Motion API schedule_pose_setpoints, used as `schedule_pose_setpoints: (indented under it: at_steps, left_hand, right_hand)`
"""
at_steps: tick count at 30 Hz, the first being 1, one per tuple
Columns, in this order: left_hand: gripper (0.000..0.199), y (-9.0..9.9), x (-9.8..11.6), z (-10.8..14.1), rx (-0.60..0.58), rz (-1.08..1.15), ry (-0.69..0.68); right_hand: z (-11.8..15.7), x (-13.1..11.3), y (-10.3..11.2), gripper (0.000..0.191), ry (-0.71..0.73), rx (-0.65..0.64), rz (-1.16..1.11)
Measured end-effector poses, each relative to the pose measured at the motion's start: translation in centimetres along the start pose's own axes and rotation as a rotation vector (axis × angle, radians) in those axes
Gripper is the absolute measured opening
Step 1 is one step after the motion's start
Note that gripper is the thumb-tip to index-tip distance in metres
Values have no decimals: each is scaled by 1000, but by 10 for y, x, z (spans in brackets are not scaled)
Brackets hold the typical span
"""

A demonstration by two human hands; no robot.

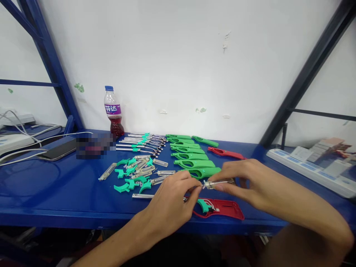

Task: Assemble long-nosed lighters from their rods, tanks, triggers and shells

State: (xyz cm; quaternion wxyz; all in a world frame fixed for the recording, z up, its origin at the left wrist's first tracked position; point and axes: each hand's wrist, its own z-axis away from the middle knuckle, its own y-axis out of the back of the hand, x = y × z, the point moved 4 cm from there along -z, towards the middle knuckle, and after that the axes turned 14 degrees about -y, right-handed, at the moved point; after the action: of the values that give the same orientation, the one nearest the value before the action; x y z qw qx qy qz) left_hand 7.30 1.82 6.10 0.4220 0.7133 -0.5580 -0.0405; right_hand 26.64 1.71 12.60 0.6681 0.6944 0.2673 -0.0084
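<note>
My right hand [236,181] holds a clear gas cartridge [219,183] level, its valve end pointing left. The thumb and index finger of my left hand [180,194] are pinched at that tip; whatever lies between them is too small to name. Below my hands sits an open red lighter shell [229,209] with a teal trigger [204,205] and white wire inside. A metal tube [143,196] sticks out left from under my left hand. Teal triggers [130,184] and more clear cartridges [144,171] lie in a loose pile to the left.
Green lighter shells [193,156] are stacked in a column behind my hands, beside a red shell [226,153]. Metal tubes with wires [133,141] lie back left near a bottle [116,124]. A phone [59,149] is at left, a power strip [314,172] at right.
</note>
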Motion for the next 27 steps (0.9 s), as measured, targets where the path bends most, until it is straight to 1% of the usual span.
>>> schedule_pose_setpoints:
  at_steps: [5, 10, 20, 27]
  left_hand:
    - [22, 0, 1, 1, 5, -6, -27]
    - [22, 0, 1, 1, 18, 1, -50]
    - [25, 0, 1, 1, 12, 36, -69]
    - [23, 0, 2, 1, 33, 39, -76]
  right_hand:
    - [1, 3, -1, 24, 40, 61, 46]
    - [1, 3, -1, 22, 72, 93, 76]
    - [0, 4, -2, 21, 105, 83, 70]
    - [2, 0, 0, 22, 114, 78, 74]
